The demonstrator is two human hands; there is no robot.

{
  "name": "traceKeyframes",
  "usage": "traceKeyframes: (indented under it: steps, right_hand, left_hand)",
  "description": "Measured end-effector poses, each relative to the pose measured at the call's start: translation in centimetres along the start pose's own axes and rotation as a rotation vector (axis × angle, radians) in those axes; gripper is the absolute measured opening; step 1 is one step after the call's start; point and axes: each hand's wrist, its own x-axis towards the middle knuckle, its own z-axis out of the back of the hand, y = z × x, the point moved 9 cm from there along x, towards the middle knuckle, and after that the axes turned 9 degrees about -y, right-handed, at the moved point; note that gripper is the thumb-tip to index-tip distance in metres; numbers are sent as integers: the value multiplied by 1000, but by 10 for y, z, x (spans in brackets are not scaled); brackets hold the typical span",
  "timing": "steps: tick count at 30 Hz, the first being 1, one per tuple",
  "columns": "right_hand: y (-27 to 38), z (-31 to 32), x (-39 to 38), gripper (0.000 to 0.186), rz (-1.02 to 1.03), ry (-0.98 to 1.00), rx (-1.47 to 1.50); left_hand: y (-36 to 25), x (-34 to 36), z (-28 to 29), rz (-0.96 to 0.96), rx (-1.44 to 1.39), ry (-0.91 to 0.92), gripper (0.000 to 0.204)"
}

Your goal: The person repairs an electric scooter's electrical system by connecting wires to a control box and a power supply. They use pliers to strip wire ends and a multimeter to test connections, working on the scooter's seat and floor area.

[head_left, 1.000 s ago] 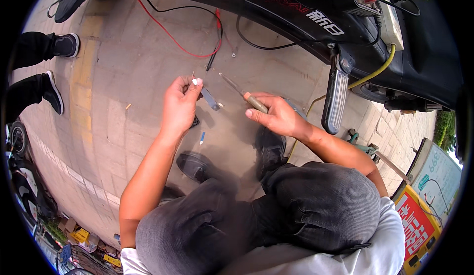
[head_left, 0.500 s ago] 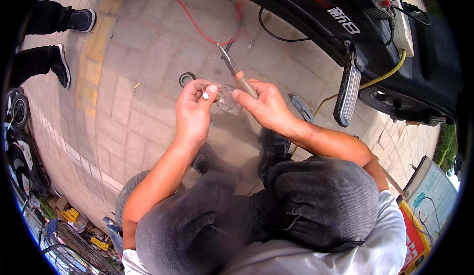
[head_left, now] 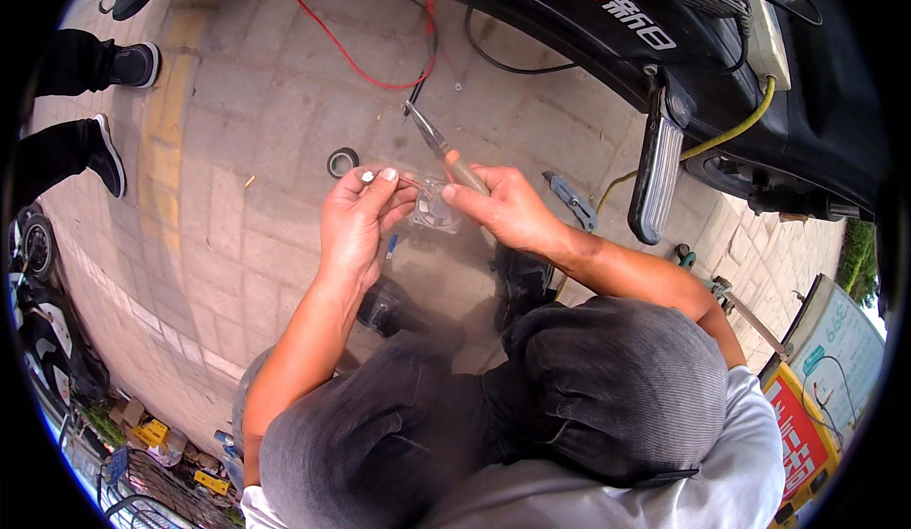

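A clear plastic bag (head_left: 435,216), its pale contents too blurred to identify, hung over the pavement (head_left: 285,140) between the left hand (head_left: 354,214), forearm outstretched, pinching a small white piece (head_left: 368,177), and the right hand (head_left: 508,208), wrapped around forward-pointing pliers (head_left: 455,162), thumb beside the bag.

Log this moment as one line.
left hand: pinching small white piece | right hand: gripping pliers | between hands: clear plastic item | ground: black tape roll, utility knife

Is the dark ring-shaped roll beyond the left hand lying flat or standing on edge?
Flat: the dark roll lies on the pavement, its round face and centre hole turned upward.
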Motion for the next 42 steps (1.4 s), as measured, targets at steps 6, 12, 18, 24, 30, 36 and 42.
traceKeyframes:
  steps: [6,12,18,24,30,36,42]
  right_hand:
    - [1,4,10,28,179,-29,-125]
    - [3,8,18,38,107,19,-199]
    - [41,29,3,24,457,-157,-322]
    - [1,-39,-27,17,-264,456,231]
    - [5,-47,-26,31,-379,478,502]
    - [16,-49,-19,31,-360,486,551]
    - [14,-49,-14,32,-319,386,570]
  left_hand:
    - [10,-7,4,38,-162,45,12]
    - [12,-4,6,111,-199,69,13]
    - [-3,8,19,-2,-265,-54,13]
    - [-22,17,22,-81,-401,-37,17]
    - [-29,2,3,-65,-411,76,19]
    - [-30,-8,-12,-102,-389,190,14]
    - [-24,-12,-16,-85,-413,176,12]
